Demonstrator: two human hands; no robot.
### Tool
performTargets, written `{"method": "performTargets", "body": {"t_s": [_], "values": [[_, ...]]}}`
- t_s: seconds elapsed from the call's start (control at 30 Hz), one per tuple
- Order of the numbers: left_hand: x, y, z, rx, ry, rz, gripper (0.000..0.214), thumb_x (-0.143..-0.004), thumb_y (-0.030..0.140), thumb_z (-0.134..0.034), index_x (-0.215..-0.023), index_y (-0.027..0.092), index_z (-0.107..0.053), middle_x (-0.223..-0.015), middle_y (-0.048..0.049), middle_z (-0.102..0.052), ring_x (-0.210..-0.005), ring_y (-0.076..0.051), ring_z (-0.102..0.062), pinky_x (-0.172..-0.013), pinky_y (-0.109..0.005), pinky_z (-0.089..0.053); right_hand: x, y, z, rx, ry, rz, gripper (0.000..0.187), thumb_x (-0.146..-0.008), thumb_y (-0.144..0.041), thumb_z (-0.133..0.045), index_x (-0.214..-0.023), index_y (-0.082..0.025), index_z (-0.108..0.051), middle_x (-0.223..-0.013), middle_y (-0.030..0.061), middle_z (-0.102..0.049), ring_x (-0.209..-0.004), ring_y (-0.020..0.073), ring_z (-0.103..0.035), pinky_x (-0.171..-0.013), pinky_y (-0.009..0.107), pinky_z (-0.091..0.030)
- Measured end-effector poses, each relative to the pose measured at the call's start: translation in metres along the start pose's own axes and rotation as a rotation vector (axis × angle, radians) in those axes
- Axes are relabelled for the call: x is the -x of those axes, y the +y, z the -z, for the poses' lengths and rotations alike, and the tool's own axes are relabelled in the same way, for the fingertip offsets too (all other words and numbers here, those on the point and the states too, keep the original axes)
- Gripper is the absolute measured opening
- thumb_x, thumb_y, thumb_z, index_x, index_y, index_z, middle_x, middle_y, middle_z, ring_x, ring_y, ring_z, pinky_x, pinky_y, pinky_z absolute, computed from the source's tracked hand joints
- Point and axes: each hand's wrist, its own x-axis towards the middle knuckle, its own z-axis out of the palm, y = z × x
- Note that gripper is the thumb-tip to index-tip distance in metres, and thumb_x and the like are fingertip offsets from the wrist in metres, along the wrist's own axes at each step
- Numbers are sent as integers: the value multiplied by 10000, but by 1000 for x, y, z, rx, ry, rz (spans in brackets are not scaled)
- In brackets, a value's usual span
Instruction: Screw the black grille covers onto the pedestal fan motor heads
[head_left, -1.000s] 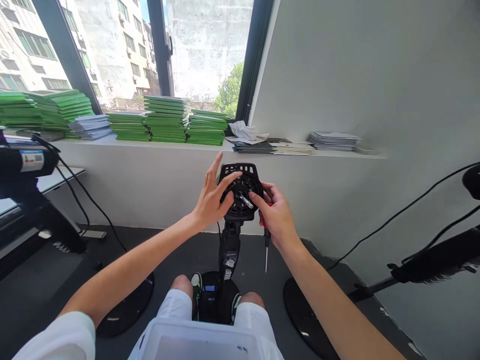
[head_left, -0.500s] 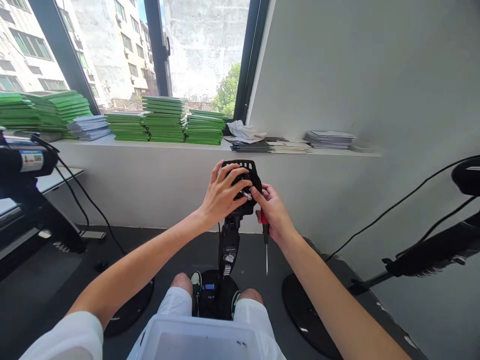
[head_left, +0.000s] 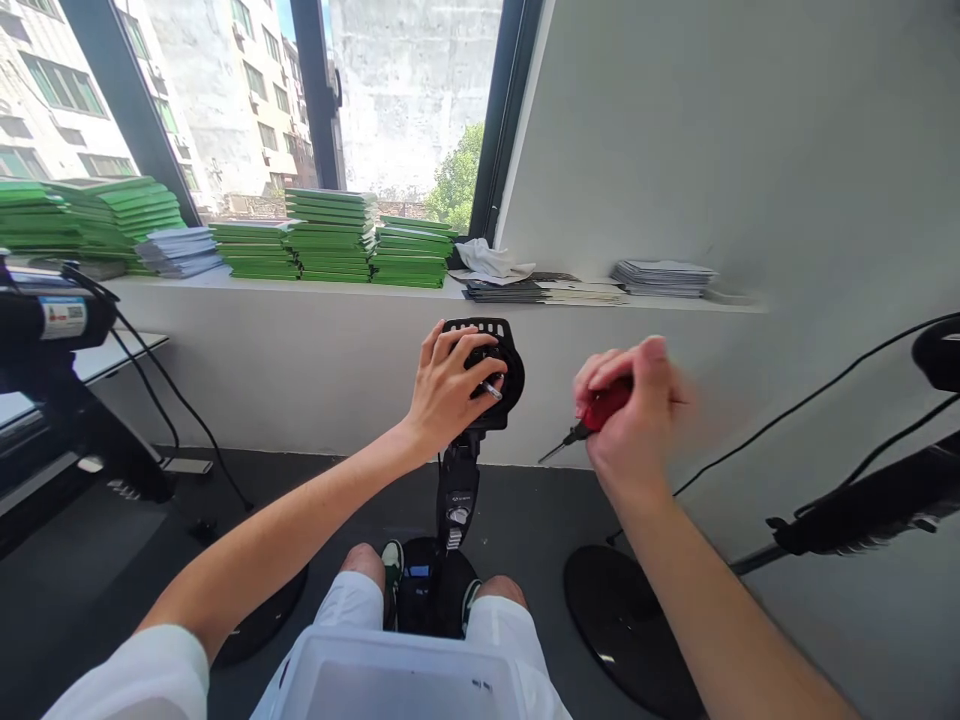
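The black housing (head_left: 512, 388) sits at the top of a narrow column (head_left: 459, 490), directly in front of the person, with the column's round base (head_left: 439, 610) between the shoes. A small pale marking is on the column face above a silver knob (head_left: 457, 516); it is too small to read. A white label (head_left: 64, 317) with a blue band, a red mark and a dark printed block is fixed to the machine at far left; its text is not legible. Small dark marks (head_left: 482, 685) appear on the plastic box (head_left: 405, 643) at the lap and cannot be read.

The left hand (head_left: 456, 385) lies across the front of the housing, half open, fingers bent and slightly spread. A metal shaft (head_left: 492, 390) projects beside the fingertips; whether the fingers grip any part is hidden. The right hand (head_left: 637, 415), partly blurred, is closed around the red handle of a screwdriver (head_left: 606, 406). The blade points down and to the left, apart from the housing, with an open gap between.

The sill edge (head_left: 405, 292) runs behind and above the housing. The right-hand round base (head_left: 630, 630) stands on the floor below the right forearm.
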Motion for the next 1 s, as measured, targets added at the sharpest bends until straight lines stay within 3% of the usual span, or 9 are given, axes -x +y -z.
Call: {"method": "performTargets", "body": {"t_s": [0.1,0.27,0.43,0.57,0.8,1.0], "values": [[-1,1,-1,1,32,-13,84,-956,264,-660,-964,283,-741,-1251,-21,-718,-1296,-241,-560,-1261,-516,-342,-12,-24,-15,-197,-9,235,646,-956,-556,-612,-439,-234,-396,-368,-49,-292,-305,103,-324,-329,284,-249],[-3,2,-1,-8,49,-8,72,-949,283,-678,-927,279,-746,-1237,-25,-723,-1277,-241,-575,-1250,-505,-366,-24,-38,-30,-186,-71,390,657,-1009,-563,-498,-473,-235,-304,-379,-45,-259,-303,98,-330,-328,284,-256],[-3,2,-2,-21,23,-2,54,-935,294,-699,-940,283,-752,-1257,-24,-714,-1283,-249,-572,-1254,-506,-366,-31,-32,-37,-172,-93,438,706,-962,-653,-541,-464,-231,-270,-371,-49,-251,-302,98,-302,-332,282,-268],[-4,2,-2,-24,5,13,62,-937,309,-700,-950,289,-757,-1268,-20,-709,-1290,-248,-564,-1263,-506,-353,-32,-29,-41,-313,-151,489,706,-951,-582,-620,-455,-211,-282,-358,-51,-282,-302,87,-283,-319,264,-260],[-4,2,-3,-26,-6,13,80,-953,319,-679,-959,300,-757,-1279,-9,-704,-1305,-240,-549,-1281,-499,-325,-32,-34,-40,-296,-247,489,685,-1008,-557,-541,-457,-207,-332,-368,-38,-261,-302,83,-289,-340,262,-257],[-5,3,-1,-27,-80,34,98,-953,312,-674,-989,304,-764,-1323,-20,-683,-1334,-256,-536,-1295,-531,-305,-30,-39,-43,-262,-207,455,677,-971,-595,-574,-461,-212,-348,-370,-39,-247,-321,87,-295,-338,261,-282]]}}
